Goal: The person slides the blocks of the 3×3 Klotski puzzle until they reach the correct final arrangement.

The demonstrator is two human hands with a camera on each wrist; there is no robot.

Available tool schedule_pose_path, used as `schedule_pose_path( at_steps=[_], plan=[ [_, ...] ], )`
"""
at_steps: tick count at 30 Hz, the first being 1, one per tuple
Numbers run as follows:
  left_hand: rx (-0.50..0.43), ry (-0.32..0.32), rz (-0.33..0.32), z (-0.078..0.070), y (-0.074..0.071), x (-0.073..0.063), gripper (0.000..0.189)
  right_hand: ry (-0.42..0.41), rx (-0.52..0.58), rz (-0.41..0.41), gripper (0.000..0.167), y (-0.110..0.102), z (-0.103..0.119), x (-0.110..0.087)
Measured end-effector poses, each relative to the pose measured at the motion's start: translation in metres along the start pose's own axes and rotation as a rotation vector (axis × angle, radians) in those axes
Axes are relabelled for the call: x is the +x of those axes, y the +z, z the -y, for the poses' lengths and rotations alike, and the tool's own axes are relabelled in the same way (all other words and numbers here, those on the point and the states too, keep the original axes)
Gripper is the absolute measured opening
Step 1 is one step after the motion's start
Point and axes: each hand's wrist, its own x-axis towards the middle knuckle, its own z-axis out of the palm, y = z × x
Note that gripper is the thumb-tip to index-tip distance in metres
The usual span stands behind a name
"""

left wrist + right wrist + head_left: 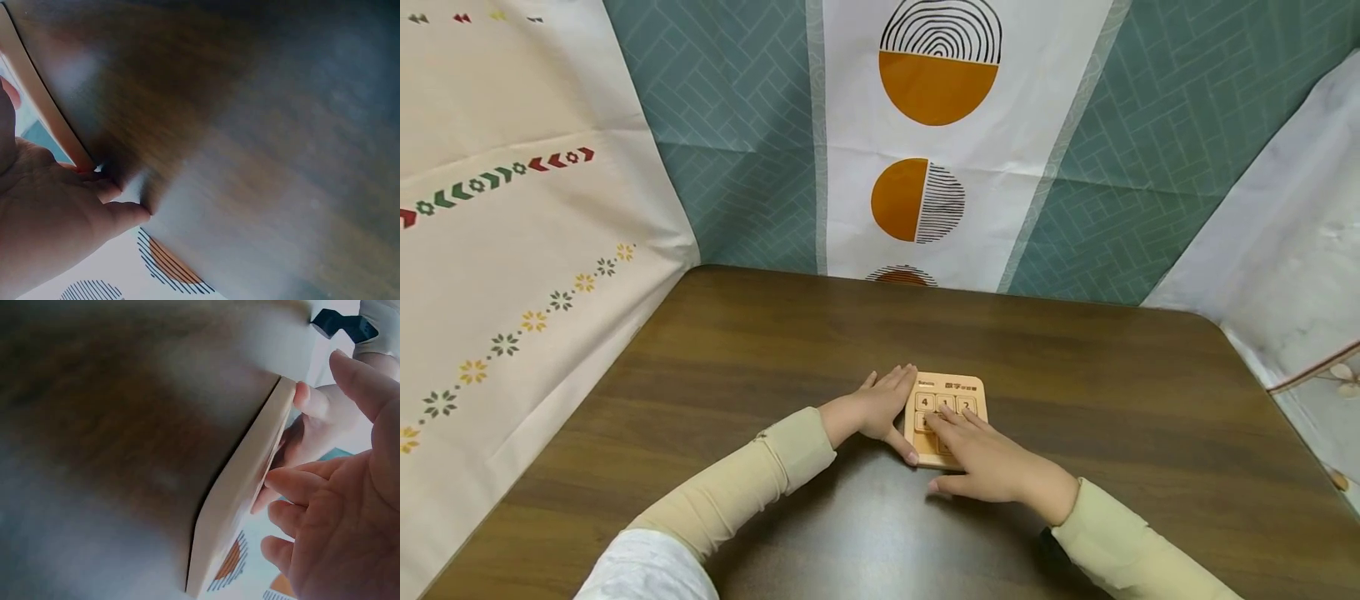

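Observation:
A light wooden number puzzle board (957,380) lies flat on the brown table, with square numbered tiles set in its frame. Tiles marked 4 (924,402), 1 and 2 show in the top row; the right hand hides several lower ones. Along the board's left edge rests the left hand (886,410), fingers stretched toward the far corner and thumb at the near corner. The right hand (992,458) reaches over the board from the right, its fingertips on the tiles and its thumb apart in front. In the right wrist view, the board's side (240,465) shows beside the extended fingers.
The dark wood table (760,333) spreads around the board. Behind it hangs a teal and white patterned cloth (737,192); pale printed cloths flank it, one at the left (550,250) and one at the right (1300,208).

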Motion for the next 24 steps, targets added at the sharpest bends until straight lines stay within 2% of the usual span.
schedule_pose_path(
  at_steps=[6, 14, 18, 24],
  plan=[
    [0.014, 0.005, 0.002, 0.0, 0.001, 0.001, 0.133, 0.042, 0.003, 0.029, 0.085, 0.003, 0.006, 0.0],
    [0.016, 0.005, -0.009, 0.001, -0.002, 0.001, 0.133, -0.001, -0.033, 0.081, 0.087, -0.002, 0.021, -0.011],
    [0.026, 0.007, -0.009, 0.001, -0.001, 0.001, 0.133, 0.004, 0.007, 0.123, 0.087, -0.009, 0.022, -0.009],
    [0.022, 0.004, -0.002, 0.0, 0.002, 0.003, 0.133, 0.048, 0.022, 0.039, 0.086, -0.012, 0.008, 0.013]
  ],
)
